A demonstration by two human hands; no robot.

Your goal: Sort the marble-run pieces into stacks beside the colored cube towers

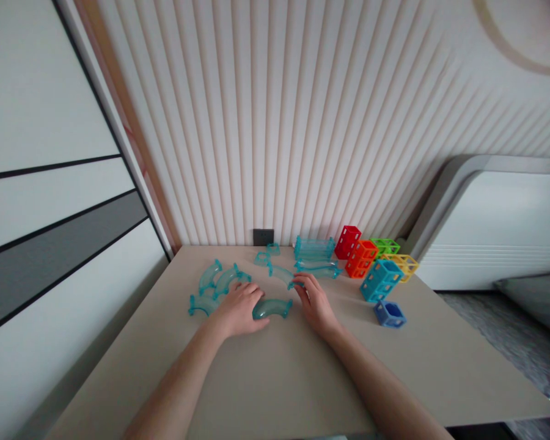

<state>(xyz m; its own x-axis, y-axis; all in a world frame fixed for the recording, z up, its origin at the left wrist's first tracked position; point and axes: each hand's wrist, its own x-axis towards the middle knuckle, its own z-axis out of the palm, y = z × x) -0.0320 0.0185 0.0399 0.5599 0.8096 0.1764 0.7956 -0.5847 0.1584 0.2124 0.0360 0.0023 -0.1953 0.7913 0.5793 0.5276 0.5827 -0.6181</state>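
Note:
My left hand (242, 310) is closed over the left end of a translucent teal curved tube (275, 308) lying on the table. Its thumb sits along the near side, and the fingers hide that end. With bent fingers, my right hand (316, 304) grips the near right end of another curved tube (281, 275), farther back. Left of my left hand lie more curved tubes, one (209, 276) at the back, one (229, 281) beside it and one (202, 304) nearer, partly hidden by the hand.
Behind stand straight teal tubes (315, 248) and small teal pieces (262, 258). Rightward are red (348, 242), orange (362, 259), green (385, 246), yellow (407, 267) and blue (381, 281) block frames, plus a dark blue ring (390, 314). A ribbed wall (238, 122) borders the table (275, 379).

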